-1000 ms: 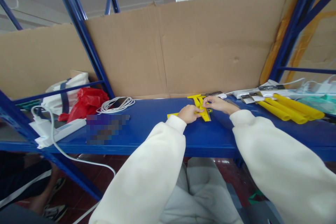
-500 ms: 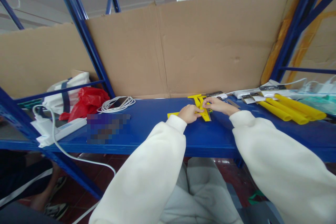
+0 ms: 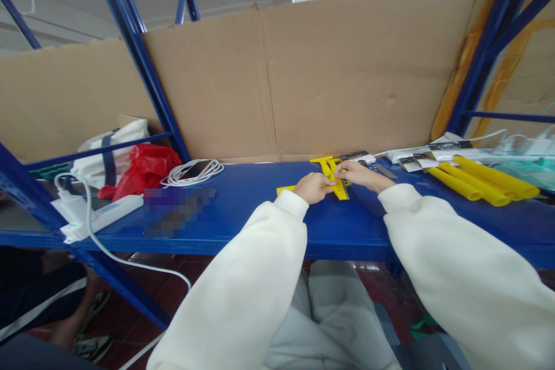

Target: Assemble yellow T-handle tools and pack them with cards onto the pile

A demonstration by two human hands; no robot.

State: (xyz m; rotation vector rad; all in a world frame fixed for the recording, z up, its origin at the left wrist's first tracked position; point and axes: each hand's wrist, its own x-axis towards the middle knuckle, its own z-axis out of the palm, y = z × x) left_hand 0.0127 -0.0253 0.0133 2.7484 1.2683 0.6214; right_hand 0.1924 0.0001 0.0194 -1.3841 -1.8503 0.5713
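From here I read mid-adjustment: right of frame centre, left hand (image 3: 311,188) grips yellow scraper (image 3: 340,192), right hand (image 3: 358,174) works at its head, closure unclear; next needs steady left hold.

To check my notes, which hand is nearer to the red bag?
Left. The left hand, on a yellow tool, is right of the red bag; the right hand is farther right.

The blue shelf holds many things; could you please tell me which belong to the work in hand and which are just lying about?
Apparently in use:
yellow tool, with left hand and right hand at it
perhaps the yellow tubes

Apparently just lying about:
coiled white cable
red bag
power strip
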